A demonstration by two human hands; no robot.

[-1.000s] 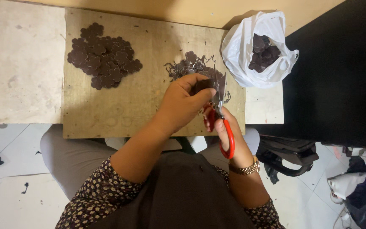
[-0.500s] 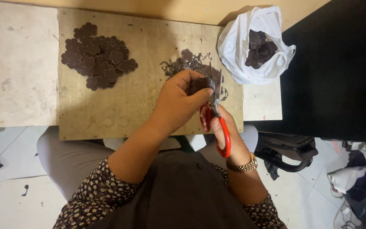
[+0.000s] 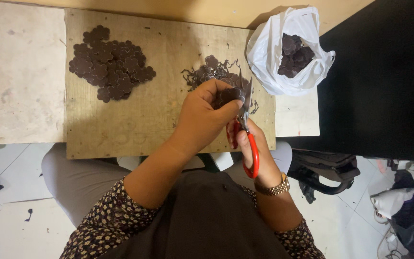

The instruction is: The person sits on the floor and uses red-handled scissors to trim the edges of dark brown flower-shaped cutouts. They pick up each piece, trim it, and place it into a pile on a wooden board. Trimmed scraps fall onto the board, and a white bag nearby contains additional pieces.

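Left hand (image 3: 202,117) grasping dark brown flower-shaped piece (image 3: 227,96); right hand (image 3: 255,148) clenched on red-handled scissors (image 3: 246,136), blades at piece.

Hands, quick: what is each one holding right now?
Left hand: closed, pinching a dark brown flower-shaped piece.
Right hand: closed around the red-handled scissors, blades at the piece.

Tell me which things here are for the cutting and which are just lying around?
For the cutting:
- red-handled scissors in right hand
- dark brown flower-shaped piece in left hand
- pile of cut brown flower shapes
- white plastic bag of brown pieces
- wooden board

Lying around:
- black bag on the floor
- heap of cloth
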